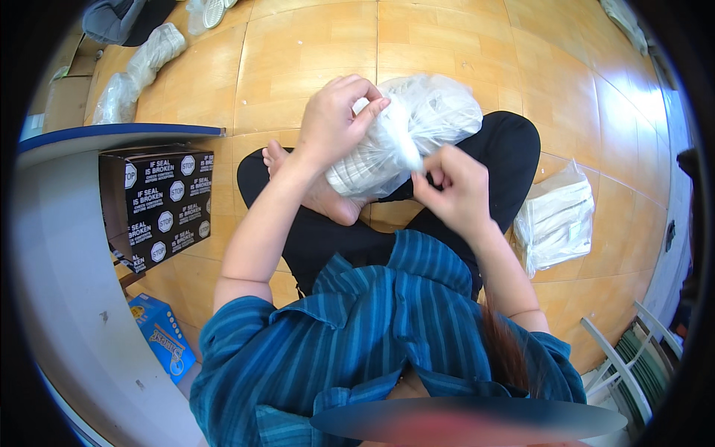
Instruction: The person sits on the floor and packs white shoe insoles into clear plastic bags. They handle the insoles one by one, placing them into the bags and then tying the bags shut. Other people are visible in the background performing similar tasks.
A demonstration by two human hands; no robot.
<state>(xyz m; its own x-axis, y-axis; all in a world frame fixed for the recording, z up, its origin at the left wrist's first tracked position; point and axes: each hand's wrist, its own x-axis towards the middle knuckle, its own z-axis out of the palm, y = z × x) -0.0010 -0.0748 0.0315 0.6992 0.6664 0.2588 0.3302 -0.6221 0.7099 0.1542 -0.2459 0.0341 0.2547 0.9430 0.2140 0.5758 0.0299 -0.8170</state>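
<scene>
A clear plastic bag (447,108) with whitish, ridged contents rests over my crossed legs, near my bare foot (331,200). Its film is gathered into a twist in the middle. At the bag's upper left, my left hand (337,119) pinches the film between thumb and fingers. Lower down, my right hand (456,188) has thumb and fingers closed on the film by the lower end of the twist. What exactly the bag contains is blurred by the plastic.
A second plastic-wrapped white bundle (557,217) lies on the tiled floor to my right. To my left, a black printed carton (167,201) sits beneath a blue-edged tabletop (126,132), with a blue box (160,335) below. More plastic bags (155,56) lie at the far left. A metal rack (618,365) stands at lower right.
</scene>
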